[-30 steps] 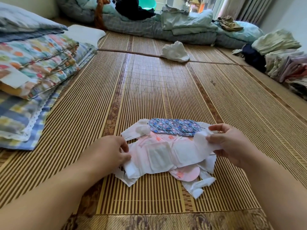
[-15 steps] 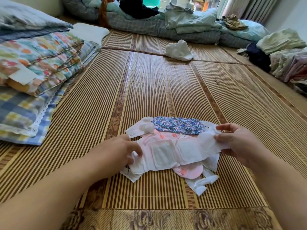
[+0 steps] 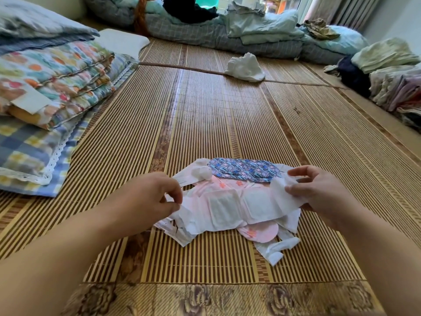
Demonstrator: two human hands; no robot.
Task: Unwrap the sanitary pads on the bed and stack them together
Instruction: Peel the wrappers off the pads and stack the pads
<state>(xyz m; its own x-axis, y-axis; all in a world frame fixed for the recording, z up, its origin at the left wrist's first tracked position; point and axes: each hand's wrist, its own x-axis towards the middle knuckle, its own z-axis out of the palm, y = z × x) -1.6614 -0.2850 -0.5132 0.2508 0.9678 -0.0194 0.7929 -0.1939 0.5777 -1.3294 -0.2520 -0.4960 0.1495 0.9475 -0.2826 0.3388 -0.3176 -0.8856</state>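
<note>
**Reference item.** We take the pile of pads as our landmark. It lies on the bamboo mat that covers the bed.

**Left grip**. This bare hand sits at the pile's left edge. Thumb and forefinger are curled and pinch the left end of the white pad. We cannot see how the remaining fingers lie.

**Right grip**. This bare hand sits at the pile's right edge. Thumb and fingers pinch the right end of the white pad, where the material bunches. The forefinger is raised and bent above it.

**White pad.** It spans the top of the pile between both grips, folded panels facing up. We cannot tell whether it rests on the pile or is lifted clear of it.

**Pile contents.**
- A blue patterned pad lies along the pile's far edge.
- Pink pads show beneath the white pad, with one rounded end jutting out at the near right.
- White wrapper scraps trail from the near right corner.

**Surroundings.**
- Folded quilts are stacked well to the left of the pile.
- A crumpled white cloth lies well beyond the pile.
- Stacked clothes sit far to the pile's right.
</note>
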